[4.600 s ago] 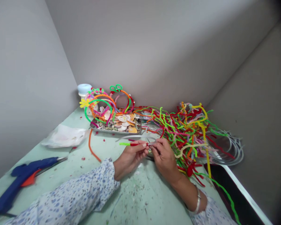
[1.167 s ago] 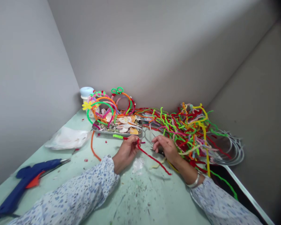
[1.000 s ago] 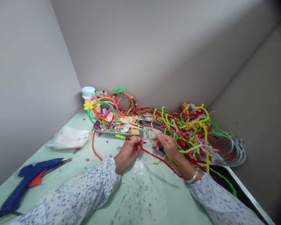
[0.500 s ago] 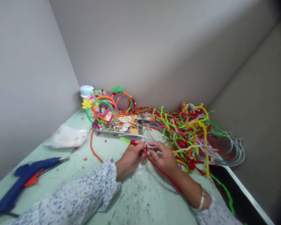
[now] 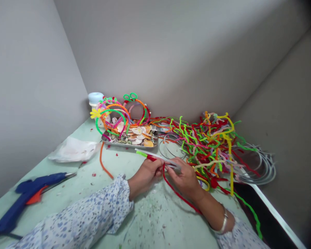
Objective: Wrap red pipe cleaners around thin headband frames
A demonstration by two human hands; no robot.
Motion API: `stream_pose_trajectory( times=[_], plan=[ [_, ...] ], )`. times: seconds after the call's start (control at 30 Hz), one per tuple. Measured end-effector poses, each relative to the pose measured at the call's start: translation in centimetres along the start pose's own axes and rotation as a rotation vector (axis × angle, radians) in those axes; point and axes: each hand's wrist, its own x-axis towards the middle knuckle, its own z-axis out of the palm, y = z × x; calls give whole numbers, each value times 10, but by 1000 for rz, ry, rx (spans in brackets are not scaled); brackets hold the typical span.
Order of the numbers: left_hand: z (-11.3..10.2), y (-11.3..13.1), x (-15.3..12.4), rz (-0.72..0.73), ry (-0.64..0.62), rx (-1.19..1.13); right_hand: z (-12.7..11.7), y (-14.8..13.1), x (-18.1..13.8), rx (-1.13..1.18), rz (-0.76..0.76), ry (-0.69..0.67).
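Note:
My left hand (image 5: 145, 174) and my right hand (image 5: 185, 176) meet at the middle of the pale green table (image 5: 150, 221). Both pinch a thin grey headband (image 5: 162, 157) whose left end is wrapped in green and red. A red pipe cleaner (image 5: 178, 194) leads from the fingers of both hands and trails back under my right wrist. Both hands are closed. A silver bangle (image 5: 224, 221) sits on my right wrist.
A big tangle of coloured pipe cleaners (image 5: 207, 145) lies at the right, with bare grey headbands (image 5: 259, 166) behind. A metal tray (image 5: 129, 143) of shells and finished headbands (image 5: 119, 114) stands at the back. A blue glue gun (image 5: 23, 197), a plastic bag (image 5: 72, 152) and a loose orange pipe cleaner (image 5: 103, 164) lie left.
My right hand came back from the pile to meet my left hand on the headband. The red pipe cleaner now runs close along the band and under my right wrist.

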Motion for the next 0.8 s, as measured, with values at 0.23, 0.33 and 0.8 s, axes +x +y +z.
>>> stream_pose_trajectory(
  times=[0.23, 0.33, 0.8],
  plan=[
    [1, 0, 0, -19, 31, -15, 0, -1, 0, -40, -25, 40],
    [1, -2, 2, -8, 36, -61, 1, 0, 0, -27, 17, 53],
    [0, -3, 1, -9, 30, -25, 2, 1, 2, 13, 25, 47]
  ],
)
